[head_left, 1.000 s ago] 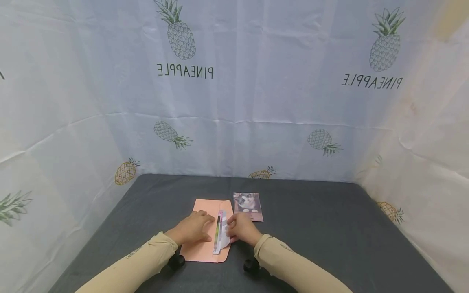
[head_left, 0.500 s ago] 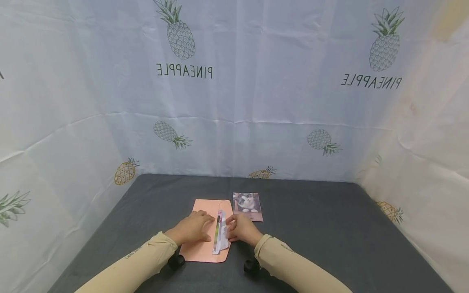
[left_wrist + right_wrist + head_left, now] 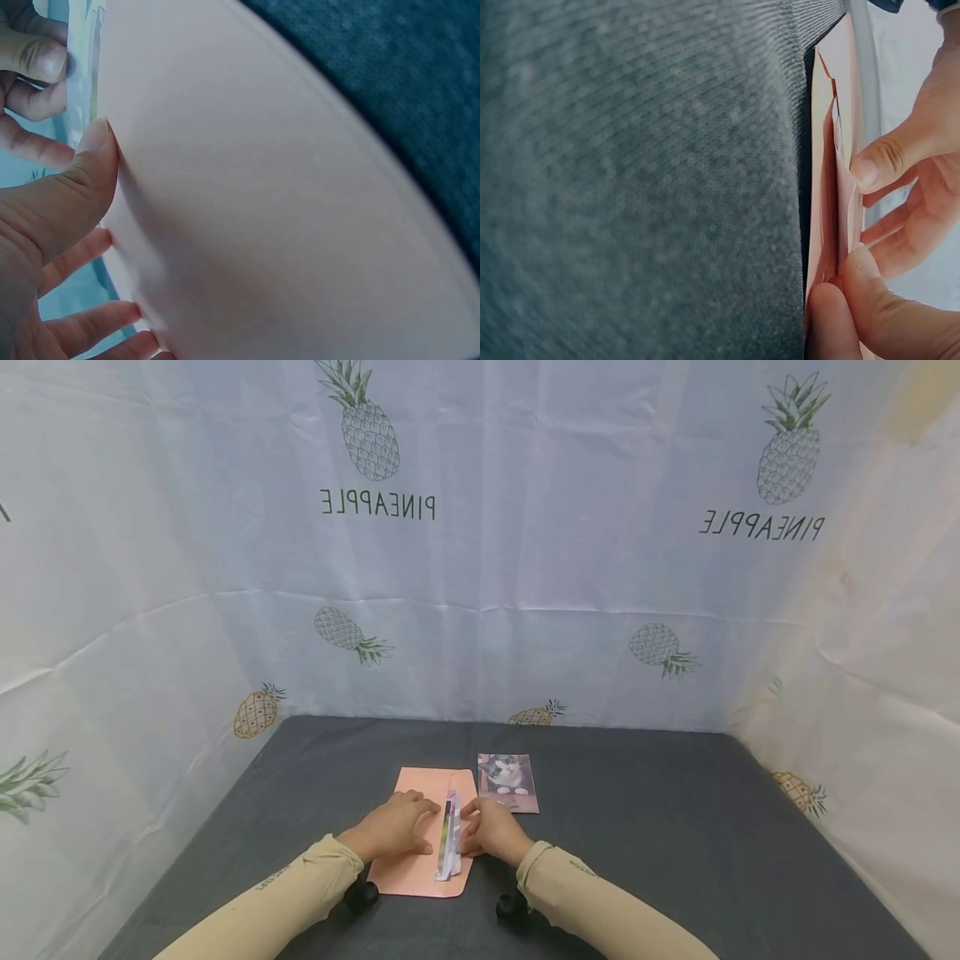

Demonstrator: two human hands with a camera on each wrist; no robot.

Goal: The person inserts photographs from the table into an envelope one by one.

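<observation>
A peach envelope (image 3: 405, 878) lies on the dark table, its slit toward the right. From the slit stick out white papers (image 3: 449, 860) with a coloured strip along one edge. My left hand (image 3: 393, 827) rests on the envelope with fingers spread, its thumb (image 3: 96, 139) at the opening's edge. My right hand (image 3: 495, 831) pinches the papers at their right side, over the open flap; its thumb (image 3: 864, 266) and forefinger show close at the slit in the right wrist view. The far ends of the papers are hidden inside the envelope.
A card with a cat picture (image 3: 506, 777) lies behind my right hand, just right of the envelope. A dark cloth covers the table (image 3: 637, 843). White curtains (image 3: 480, 552) printed with pineapples surround it at the back and both sides.
My right hand has shifted slightly left, and the papers have slid further into the envelope, so a narrower strip shows. My left hand and the cat card stay put.
</observation>
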